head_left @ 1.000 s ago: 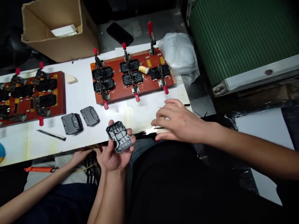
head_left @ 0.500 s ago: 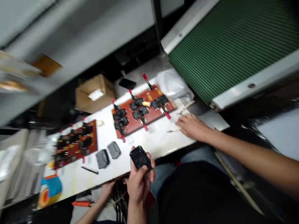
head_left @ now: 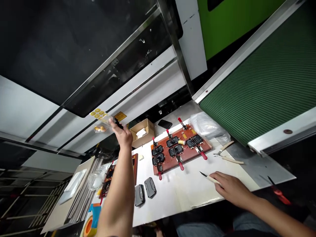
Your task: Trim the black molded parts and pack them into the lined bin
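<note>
My left hand (head_left: 122, 134) is raised high over the far side of the white table (head_left: 177, 194), up by the machine's panel. Its fingers are closed on a small black plastic part (head_left: 118, 124), mostly hidden behind them. My right hand (head_left: 230, 189) rests on the table near its front edge, closed on the pale handle of a small knife (head_left: 207, 177) whose blade points left. Two more black covers (head_left: 144, 190) lie on the table beside my left forearm.
A red-brown clamp fixture (head_left: 182, 148) holding several black parts sits mid-table; a second fixture (head_left: 108, 174) is half hidden by my arm. A cardboard box (head_left: 142, 131), phone (head_left: 165, 124), plastic bag (head_left: 207, 126), pliers (head_left: 222, 153) and green conveyor (head_left: 259, 85) surround it.
The view has tilted up. My left hand has lifted the black part from my lap up toward the machine. My right hand has slid along the table and now grips the knife.
</note>
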